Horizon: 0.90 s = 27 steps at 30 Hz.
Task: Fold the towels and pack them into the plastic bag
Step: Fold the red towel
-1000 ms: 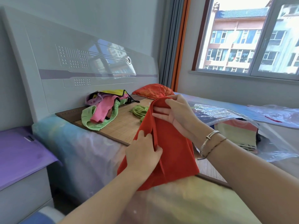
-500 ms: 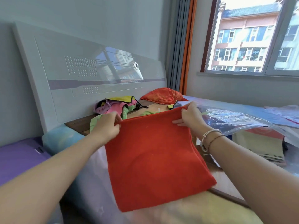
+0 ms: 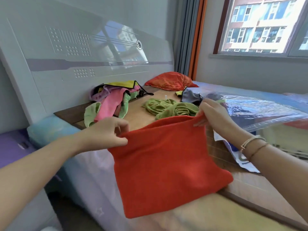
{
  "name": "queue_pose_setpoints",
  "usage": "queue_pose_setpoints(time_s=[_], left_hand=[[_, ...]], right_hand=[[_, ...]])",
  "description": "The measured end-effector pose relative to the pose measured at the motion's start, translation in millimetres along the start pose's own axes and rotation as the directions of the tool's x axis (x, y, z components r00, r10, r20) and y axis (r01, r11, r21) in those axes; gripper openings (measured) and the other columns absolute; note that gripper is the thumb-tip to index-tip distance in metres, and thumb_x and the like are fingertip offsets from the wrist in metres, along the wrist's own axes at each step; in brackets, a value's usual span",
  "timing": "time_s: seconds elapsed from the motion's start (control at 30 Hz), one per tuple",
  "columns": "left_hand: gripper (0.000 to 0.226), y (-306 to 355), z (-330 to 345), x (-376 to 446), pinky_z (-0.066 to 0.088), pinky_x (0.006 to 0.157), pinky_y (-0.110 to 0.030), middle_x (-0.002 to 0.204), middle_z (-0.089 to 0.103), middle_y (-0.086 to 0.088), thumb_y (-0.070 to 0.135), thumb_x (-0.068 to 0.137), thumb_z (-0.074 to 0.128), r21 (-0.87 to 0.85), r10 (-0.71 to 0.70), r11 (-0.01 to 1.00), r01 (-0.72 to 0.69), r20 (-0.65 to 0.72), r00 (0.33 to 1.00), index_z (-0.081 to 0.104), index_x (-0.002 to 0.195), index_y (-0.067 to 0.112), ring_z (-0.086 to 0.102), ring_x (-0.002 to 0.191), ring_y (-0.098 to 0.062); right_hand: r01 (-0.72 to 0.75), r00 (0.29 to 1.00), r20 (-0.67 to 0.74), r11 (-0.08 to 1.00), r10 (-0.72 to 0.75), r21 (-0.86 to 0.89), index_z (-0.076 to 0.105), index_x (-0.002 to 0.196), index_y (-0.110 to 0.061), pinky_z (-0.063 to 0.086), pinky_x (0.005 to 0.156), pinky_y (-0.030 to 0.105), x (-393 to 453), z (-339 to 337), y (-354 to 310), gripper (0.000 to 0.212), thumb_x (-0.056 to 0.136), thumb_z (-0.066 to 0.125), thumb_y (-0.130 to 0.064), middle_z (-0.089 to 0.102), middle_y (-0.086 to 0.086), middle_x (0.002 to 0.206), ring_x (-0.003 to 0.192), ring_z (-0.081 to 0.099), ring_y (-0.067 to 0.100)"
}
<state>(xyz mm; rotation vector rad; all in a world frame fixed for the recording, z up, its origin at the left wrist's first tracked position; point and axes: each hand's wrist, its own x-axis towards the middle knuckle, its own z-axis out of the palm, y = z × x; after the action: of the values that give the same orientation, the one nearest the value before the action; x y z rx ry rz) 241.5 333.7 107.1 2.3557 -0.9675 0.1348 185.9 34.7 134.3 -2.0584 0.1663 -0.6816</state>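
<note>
pinching red towel (image 3: 168, 164) corners — both hands' fingers (image 3: 120, 140).

Red towel (image 3: 166, 164) spread flat as rough square, upper edge raised, lower part draped over near edge of bed. Crumpled green towel (image 3: 171, 108) on mat just beyond it. Heap of unfolded towels (image 3: 113, 99), pink, green, purple, yellow, near headboard. Clear plastic bag (image 3: 260, 110) at right, lying on its side, folded towels faintly visible inside.
</note>
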Motion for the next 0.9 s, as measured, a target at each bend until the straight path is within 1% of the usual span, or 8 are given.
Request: queue_pose_setpoints(time_s=[0.17,0.3,0.4,0.5,0.6,0.7,0.8,0.9], left_hand=[[0.016,7.3,36.0,-49.8,0.046,0.06,-0.029,0.066,0.059,0.006,0.034,0.077,0.076,-0.163,-0.054,0.977,0.139,0.441,0.896,0.068,0.074,0.021,0.054,0.061,-0.008],[0.06,-16.9,86.6,-66.6,0.045,0.069,-0.034,0.076,0.057,-0.007,0.074,0.066,0.058,-0.113,-0.387,0.918,0.381,-0.028,0.922,0.058,0.069,0.014,0.056,0.072,-0.019],[0.076,-19.2,118.4,-82.5,0.048,0.088,-0.043,0.108,0.056,-0.009,0.058,0.06,0.076,-0.505,-0.716,0.612,0.608,-0.029,0.697,0.046,0.109,0.008,0.058,0.101,-0.027],[0.088,-4.3,133.0,-94.0,0.043,0.098,-0.043,0.116,0.065,-0.008,0.042,0.064,0.087,-0.736,-0.659,0.235,0.635,0.359,0.661,0.044,0.132,0.008,0.062,0.101,-0.023],[0.088,3.6,130.5,-95.2,0.053,0.079,-0.032,0.099,0.074,-0.011,0.035,0.043,0.09,-0.78,-0.642,0.215,0.587,0.34,0.687,0.059,0.119,0.005,0.069,0.094,-0.025],[0.054,19.8,114.5,-88.0,0.053,0.071,-0.031,0.099,0.072,-0.015,0.014,0.069,0.083,-0.836,-0.654,0.249,0.488,0.227,0.722,0.059,0.116,0.002,0.068,0.088,-0.026],[0.028,46.2,93.8,-74.5,0.053,0.069,-0.032,0.098,0.069,-0.011,0.005,0.084,0.068,-0.842,-0.618,0.351,0.41,0.121,0.776,0.058,0.108,0.014,0.066,0.085,-0.024],[0.025,75.4,78.0,-47.0,0.059,0.067,-0.034,0.098,0.07,-0.01,0.009,0.085,0.068,-0.878,-0.556,0.371,0.302,0.05,0.829,0.059,0.106,0.019,0.068,0.083,-0.024]], right_hand=[[0.119,0.943,0.331,0.881,0.045,-0.458,0.042,0.063,-0.016,0.039,0.045,0.017,-62.8,-24.4,21.5,0.036,0.094,0.052,-0.029,0.052,-0.001,0.058,0.047,0.059,0.004],[0.337,0.891,0.442,0.504,0.102,-0.795,0.042,0.088,-0.021,0.038,0.066,0.032,-98.7,-21.3,50.0,0.015,0.088,0.052,-0.033,0.047,-0.002,0.093,0.093,0.059,0.026],[0.317,0.948,0.304,0.322,-0.09,-0.892,0.052,0.101,-0.018,0.041,0.063,0.034,-110.9,-10.1,52.1,0.032,0.073,0.068,-0.025,0.05,0.006,0.103,0.093,0.058,0.033],[0.435,0.89,0.299,0.443,-0.344,-0.784,0.064,0.095,-0.016,0.049,0.082,0.046,-119.9,10.5,48.2,0.03,0.071,0.052,-0.029,0.062,0.01,0.106,0.101,0.06,0.037],[0.444,0.871,0.457,0.685,-0.179,-0.578,0.037,0.144,-0.031,0.014,0.117,0.048,-135.7,37.6,44.9,0.052,0.094,0.028,-0.046,0.027,0.002,0.157,0.147,0.018,0.027],[0.406,0.828,0.56,0.647,0.039,-0.645,-0.004,0.15,-0.046,-0.005,0.116,0.054,-146.8,53.9,60.6,0.064,0.096,0.029,-0.059,-0.01,-0.003,0.162,0.149,-0.012,0.026],[0.413,0.8,0.592,0.629,0.094,-0.658,-0.007,0.15,-0.044,-0.004,0.117,0.056,-143.0,50.9,61.9,0.066,0.096,0.029,-0.059,-0.012,-0.002,0.162,0.149,-0.011,0.026],[0.258,0.859,0.511,0.838,0.028,-0.48,0.022,0.151,-0.032,0.019,0.118,0.044,-131.9,35.4,52.7,0.056,0.099,0.034,-0.048,0.024,0.004,0.158,0.146,0.021,0.022]])
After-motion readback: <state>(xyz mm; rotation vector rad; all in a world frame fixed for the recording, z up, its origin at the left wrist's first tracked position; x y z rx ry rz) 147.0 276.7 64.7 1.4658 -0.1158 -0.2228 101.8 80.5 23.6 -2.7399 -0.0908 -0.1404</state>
